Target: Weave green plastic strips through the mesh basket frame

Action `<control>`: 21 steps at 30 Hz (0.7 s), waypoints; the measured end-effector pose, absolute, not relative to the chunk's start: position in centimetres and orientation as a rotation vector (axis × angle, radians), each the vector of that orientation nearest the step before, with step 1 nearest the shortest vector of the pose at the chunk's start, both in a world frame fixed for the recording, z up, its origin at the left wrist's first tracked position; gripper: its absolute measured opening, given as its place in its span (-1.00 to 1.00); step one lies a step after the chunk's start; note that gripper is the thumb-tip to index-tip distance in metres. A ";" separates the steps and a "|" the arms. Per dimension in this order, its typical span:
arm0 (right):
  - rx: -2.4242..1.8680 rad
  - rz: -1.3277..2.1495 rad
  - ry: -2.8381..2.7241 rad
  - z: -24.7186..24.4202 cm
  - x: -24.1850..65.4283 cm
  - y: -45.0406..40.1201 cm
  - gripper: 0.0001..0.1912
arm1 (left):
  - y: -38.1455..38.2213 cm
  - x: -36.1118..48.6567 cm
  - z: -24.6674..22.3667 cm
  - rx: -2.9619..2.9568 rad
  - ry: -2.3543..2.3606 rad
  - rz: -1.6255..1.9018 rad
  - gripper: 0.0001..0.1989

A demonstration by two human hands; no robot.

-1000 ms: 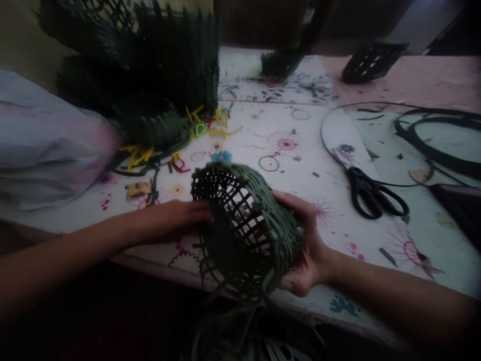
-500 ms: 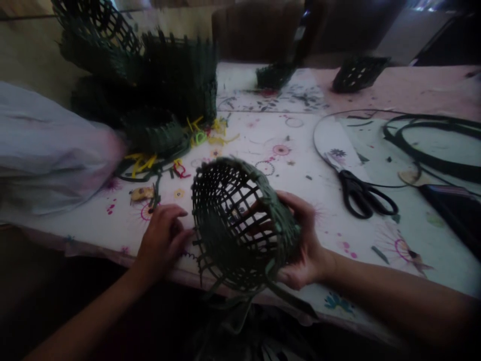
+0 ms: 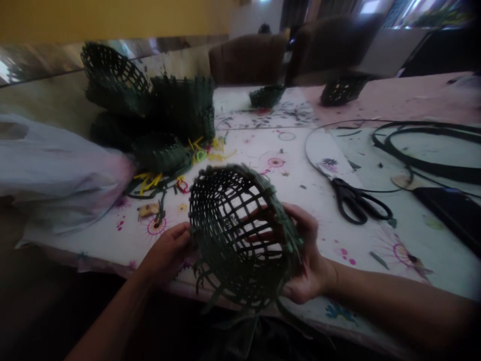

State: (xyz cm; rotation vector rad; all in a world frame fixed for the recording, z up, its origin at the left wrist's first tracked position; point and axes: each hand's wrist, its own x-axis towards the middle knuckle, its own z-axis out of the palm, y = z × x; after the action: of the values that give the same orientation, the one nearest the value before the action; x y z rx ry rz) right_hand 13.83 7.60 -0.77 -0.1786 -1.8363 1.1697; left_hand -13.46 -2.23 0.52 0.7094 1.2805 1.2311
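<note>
Right hand (image 3: 306, 265) has a wide cupped grip on the green woven basket (image 3: 221, 250), fingers (image 3: 296, 215) hooked over the rim and palm under the outer wall; basket sits in the air just above the front edge of the bench (image 3: 323, 240), tipped on its side with the mouth facing up and to the right. Left hand (image 3: 165, 253) is half open, fingertips at the basket's left side, beside the loose strip ends (image 3: 203, 283); can't tell if they're pinching a strip. Basket looks light and fairly stiff, but the open lattice will likely flex under squeeze and the loose ends look springy; best hold is the bound rim or the wall near it, not the free strips. Around it: yellow pipe-cleaner scraps (image 3: 148, 183) and a stack of similar green baskets (image 3: 180, 110) up left, white plastic bag (image 3: 48, 170) far left; black-handled scissors (image 3: 355, 203) and coiled black strip (image 3: 424, 150) on the right; two small dark woven pieces (image 3: 266, 96) (image 3: 342, 90) at the far end of the bench.
</note>
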 end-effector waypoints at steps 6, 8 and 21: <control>-0.154 1.119 -1.853 -0.9 13.9 7.7 0.17 | -1.7 -13.2 1.2 0.677 1.234 1.220 -0.60; -0.151 1.113 -1.849 -1.0 13.8 7.7 0.19 | -1.7 -13.2 1.2 0.676 1.279 1.252 -0.62; -0.190 1.260 -1.819 -0.7 13.7 8.3 0.04 | -1.9 -12.0 0.9 0.788 1.604 1.263 -0.68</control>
State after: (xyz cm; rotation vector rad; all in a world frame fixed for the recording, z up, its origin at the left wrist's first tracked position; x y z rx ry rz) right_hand 13.66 8.32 -0.74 -0.1901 -1.8194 1.2598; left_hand -11.98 -1.92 0.90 0.7878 1.6041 1.2629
